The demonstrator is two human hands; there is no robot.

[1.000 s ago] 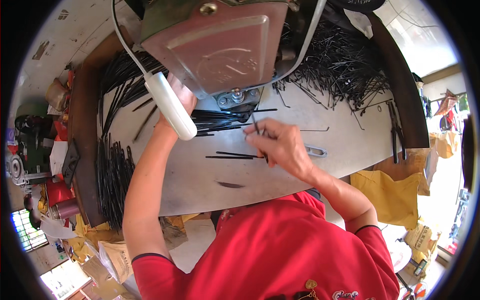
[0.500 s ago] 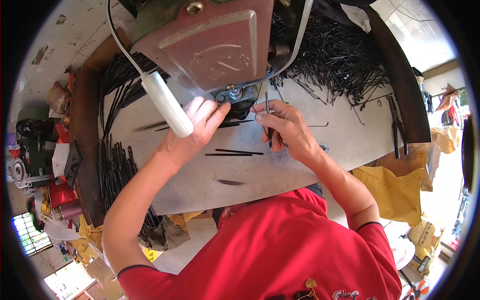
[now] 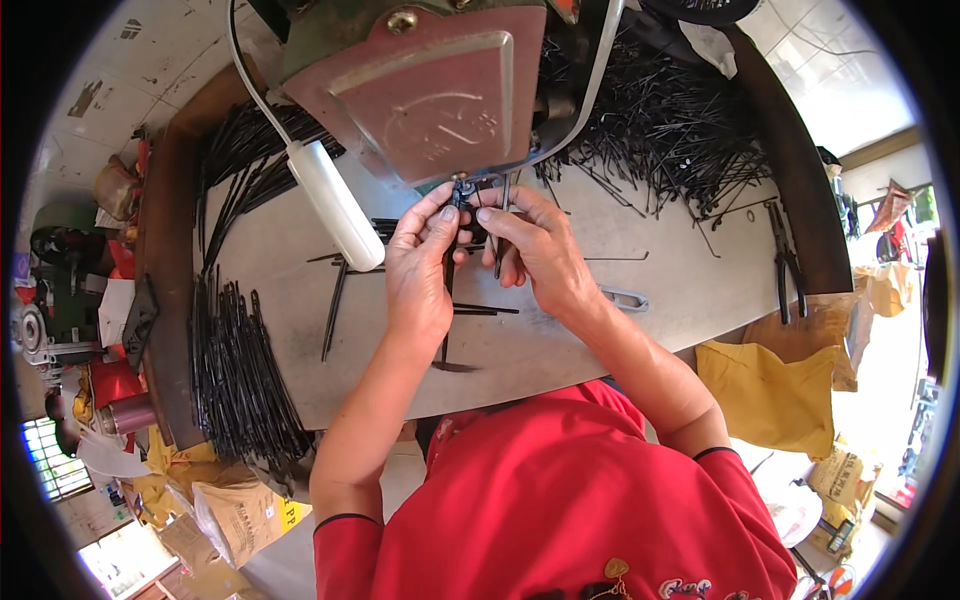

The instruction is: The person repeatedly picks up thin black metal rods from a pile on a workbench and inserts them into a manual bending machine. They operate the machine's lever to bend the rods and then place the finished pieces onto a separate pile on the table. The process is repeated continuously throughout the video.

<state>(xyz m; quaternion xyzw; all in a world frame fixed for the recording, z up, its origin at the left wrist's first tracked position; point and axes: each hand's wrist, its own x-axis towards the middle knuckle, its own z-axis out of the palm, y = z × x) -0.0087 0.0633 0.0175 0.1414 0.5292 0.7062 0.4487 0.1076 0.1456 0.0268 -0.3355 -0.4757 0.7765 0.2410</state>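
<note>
Both my hands meet just under the head of a green and maroon machine point(image 3: 435, 95). My left hand point(image 3: 420, 275) pinches a thin black rod point(image 3: 445, 345), which hangs down past the palm toward me. A slim dark metal stick point(image 3: 499, 225) stands upright in the fingers of my right hand point(image 3: 540, 250). Thumb and forefinger of that hand also close near the rod's upper end; what they pinch there is too small to make out. Several more black rods point(image 3: 484, 309) lie on the metal tabletop point(image 3: 560, 345) beneath and behind my hands.
A white tube lamp point(image 3: 335, 205) hangs left of my hands. Bundled black rods point(image 3: 240, 365) lie along the left edge; a tangled heap of thin bent rods point(image 3: 680, 130) covers the far right. Pliers point(image 3: 786, 260) lie at the right rim. A grey metal piece point(image 3: 625, 299) lies by my right forearm.
My left hand has moved right and toward me, and now holds a black rod. My right hand has shifted left to meet it. Another rod now lies slanted left of my left hand.
</note>
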